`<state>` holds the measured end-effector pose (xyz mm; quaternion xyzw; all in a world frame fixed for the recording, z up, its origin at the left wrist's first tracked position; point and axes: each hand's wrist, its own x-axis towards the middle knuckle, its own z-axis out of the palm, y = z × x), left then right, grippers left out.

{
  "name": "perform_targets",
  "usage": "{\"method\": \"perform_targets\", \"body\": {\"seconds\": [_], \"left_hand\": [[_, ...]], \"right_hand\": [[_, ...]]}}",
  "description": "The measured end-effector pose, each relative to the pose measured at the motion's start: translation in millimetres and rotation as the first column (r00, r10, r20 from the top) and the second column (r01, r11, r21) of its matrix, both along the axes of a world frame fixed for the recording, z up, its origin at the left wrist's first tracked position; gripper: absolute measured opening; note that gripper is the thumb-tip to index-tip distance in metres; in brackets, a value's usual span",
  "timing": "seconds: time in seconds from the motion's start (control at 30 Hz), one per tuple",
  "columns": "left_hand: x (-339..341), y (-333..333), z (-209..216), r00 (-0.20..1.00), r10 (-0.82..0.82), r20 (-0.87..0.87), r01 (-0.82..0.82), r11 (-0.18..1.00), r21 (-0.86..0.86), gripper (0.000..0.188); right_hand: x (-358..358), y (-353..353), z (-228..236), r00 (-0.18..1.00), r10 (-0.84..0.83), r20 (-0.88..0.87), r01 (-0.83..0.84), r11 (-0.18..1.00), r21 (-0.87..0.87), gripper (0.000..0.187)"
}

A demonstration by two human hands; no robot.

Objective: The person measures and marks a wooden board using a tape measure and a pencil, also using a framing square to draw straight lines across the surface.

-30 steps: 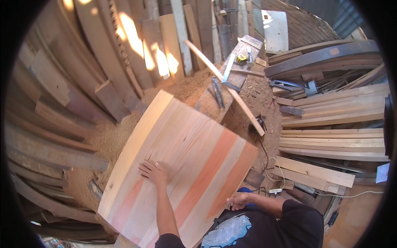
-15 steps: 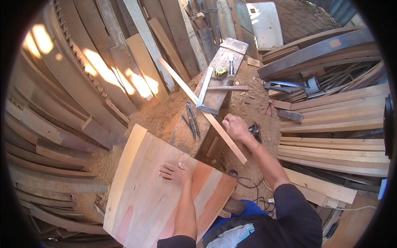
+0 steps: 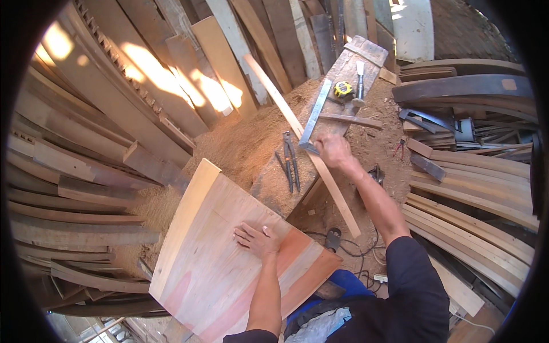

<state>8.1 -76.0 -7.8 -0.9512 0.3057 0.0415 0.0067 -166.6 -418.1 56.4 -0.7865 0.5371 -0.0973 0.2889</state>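
My left hand (image 3: 258,240) lies flat with fingers spread on a broad wooden panel (image 3: 211,251) with pale and reddish bands. My right hand (image 3: 334,151) is closed at the handle end of a metal try square (image 3: 316,111); its fingers cover that end. The square rests on a workbench plank, across a long thin wooden strip (image 3: 337,197) that juts past the bench on both sides. Near the square are a yellow tape measure (image 3: 343,88), a chisel (image 3: 359,83) and a short wooden stick (image 3: 351,120). Dark-handled pincers (image 3: 291,160) lie closer to the panel.
Planks (image 3: 223,63) lean along the back and left. Stacked boards (image 3: 469,228) fill the right side, beside offcuts and red-handled pliers (image 3: 400,146). Sawdust (image 3: 229,146) covers the ground. A dark cable (image 3: 361,257) loops near a sandal (image 3: 333,239).
My right hand has moved forward to the square, closing over its handle end. The view has shifted left, so the scene sits further right. My left hand still rests on the panel.
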Motion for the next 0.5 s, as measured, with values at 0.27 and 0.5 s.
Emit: {"method": "perform_targets", "body": {"seconds": [0.27, 0.5], "left_hand": [[-4, -7, 7, 0.998, -0.010, -0.055, 0.008, 0.999, -0.035, 0.088], [3, 1, 5, 0.998, 0.006, -0.066, -0.008, 0.999, -0.035, 0.087]], "right_hand": [[114, 56, -37, 0.962, 0.169, -0.216, -0.178, 0.984, -0.024, 0.016], [143, 73, -38, 0.965, 0.140, -0.224, -0.115, 0.986, 0.123, 0.014]]}}
